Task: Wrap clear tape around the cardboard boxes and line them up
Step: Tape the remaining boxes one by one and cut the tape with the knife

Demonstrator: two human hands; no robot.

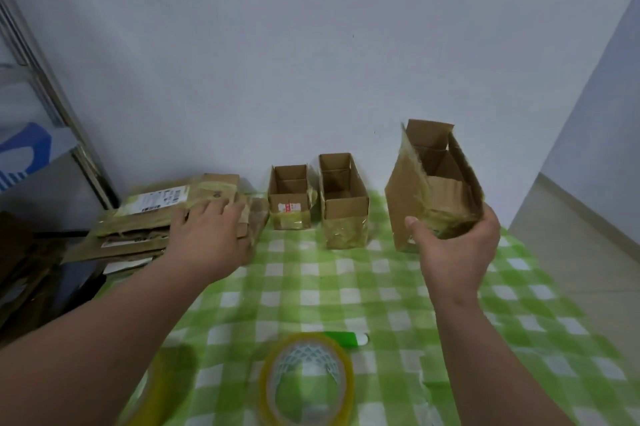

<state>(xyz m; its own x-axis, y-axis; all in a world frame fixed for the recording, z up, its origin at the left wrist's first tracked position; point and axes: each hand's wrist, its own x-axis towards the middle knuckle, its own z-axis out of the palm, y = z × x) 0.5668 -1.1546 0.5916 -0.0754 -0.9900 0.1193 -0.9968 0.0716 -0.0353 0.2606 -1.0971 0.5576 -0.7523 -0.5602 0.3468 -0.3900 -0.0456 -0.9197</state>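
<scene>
My right hand [457, 245] grips the taped bottom of an open cardboard box [433, 183], held tilted above the cloth at the right. Two smaller open boxes stand side by side near the wall: a small one [289, 198] with a white label and a taller one [343, 200], both with tape around their lower parts. My left hand [207, 235] rests flat on a stack of flattened cardboard [149, 221] at the left. A roll of clear tape [306, 380] lies near me, with a second roll [149, 391] partly hidden under my left forearm.
A green-and-white checked cloth [346, 287] covers the floor. A green cylindrical object [344, 339] lies just behind the tape roll. The white wall [311, 61] runs close behind the boxes. Dark clutter and a metal frame [45, 86] stand at the left.
</scene>
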